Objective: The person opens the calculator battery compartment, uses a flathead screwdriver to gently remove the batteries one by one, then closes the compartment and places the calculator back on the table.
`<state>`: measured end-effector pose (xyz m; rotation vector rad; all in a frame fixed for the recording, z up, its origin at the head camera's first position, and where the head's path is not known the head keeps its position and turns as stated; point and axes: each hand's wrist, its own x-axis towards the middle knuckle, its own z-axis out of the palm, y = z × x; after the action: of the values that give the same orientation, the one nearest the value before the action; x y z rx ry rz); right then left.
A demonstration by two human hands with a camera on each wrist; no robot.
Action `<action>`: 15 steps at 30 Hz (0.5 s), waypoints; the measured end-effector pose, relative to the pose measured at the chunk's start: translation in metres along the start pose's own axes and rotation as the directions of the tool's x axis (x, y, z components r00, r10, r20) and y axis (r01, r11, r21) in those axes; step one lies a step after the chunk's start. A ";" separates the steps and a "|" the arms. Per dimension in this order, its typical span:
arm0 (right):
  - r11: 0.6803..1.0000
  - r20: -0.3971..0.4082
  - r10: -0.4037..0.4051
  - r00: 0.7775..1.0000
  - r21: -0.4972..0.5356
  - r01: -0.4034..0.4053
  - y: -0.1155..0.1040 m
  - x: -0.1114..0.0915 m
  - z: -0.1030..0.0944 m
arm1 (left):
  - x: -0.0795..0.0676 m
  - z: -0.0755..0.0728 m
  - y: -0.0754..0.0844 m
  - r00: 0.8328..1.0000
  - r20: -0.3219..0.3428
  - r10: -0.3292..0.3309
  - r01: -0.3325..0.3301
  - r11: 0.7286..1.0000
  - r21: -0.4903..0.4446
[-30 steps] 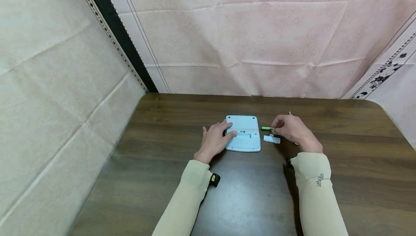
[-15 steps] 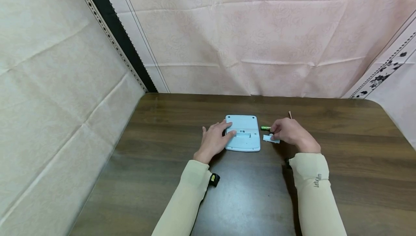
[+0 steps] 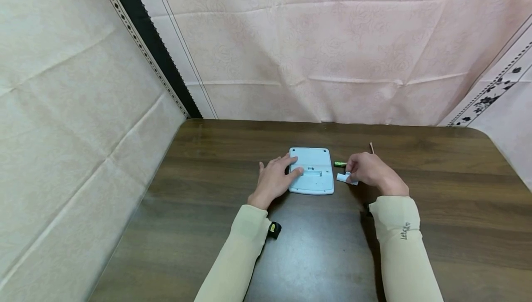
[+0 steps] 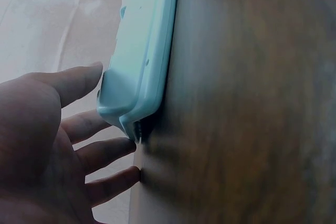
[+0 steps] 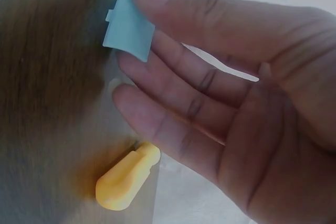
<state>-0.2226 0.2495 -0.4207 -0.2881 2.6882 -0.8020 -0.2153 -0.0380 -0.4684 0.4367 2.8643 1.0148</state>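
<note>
A light-blue calculator (image 3: 317,182) lies face down on the table, its battery slot uncovered. My left hand (image 3: 272,179) rests at its left side, with thumb and index finger on the back and the other fingers spread past the edge. In the left wrist view, the left hand's fingers (image 4: 107,153) are fairly straight beside the calculator's thick end. My right hand (image 3: 374,170) pinches a small light-blue battery cover (image 5: 128,24), thumb on its face and fingertips behind. Just beyond the cover, a green battery (image 3: 339,164) lies between calculator and right hand.
In the right wrist view, a screwdriver with a yellow handle (image 5: 123,179) lies on the brown wooden table (image 3: 316,256). A thin tan tip (image 3: 371,147) shows behind the right hand. Pale cloth (image 3: 353,52) hangs along the table's far edge.
My right hand has let go of the green battery, come slightly nearer and taken hold of the battery cover, tilting it. The left hand and calculator have stayed put.
</note>
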 end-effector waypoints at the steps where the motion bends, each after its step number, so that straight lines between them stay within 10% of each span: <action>1: 1.000 -0.001 -0.006 1.000 0.002 0.006 0.000 0.000 0.000 | 0.000 0.000 0.000 1.000 0.001 -0.002 0.002 1.000 0.003; 15: 0.998 -0.111 -0.063 0.992 -0.008 0.063 -0.004 -0.004 -0.002 | 0.000 -0.004 0.002 1.000 0.020 -0.012 0.012 1.000 0.016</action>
<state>-0.2197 0.2480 -0.4157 -0.3402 2.7971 -0.8544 -0.2151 -0.0390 -0.4643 0.4281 2.8556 0.9802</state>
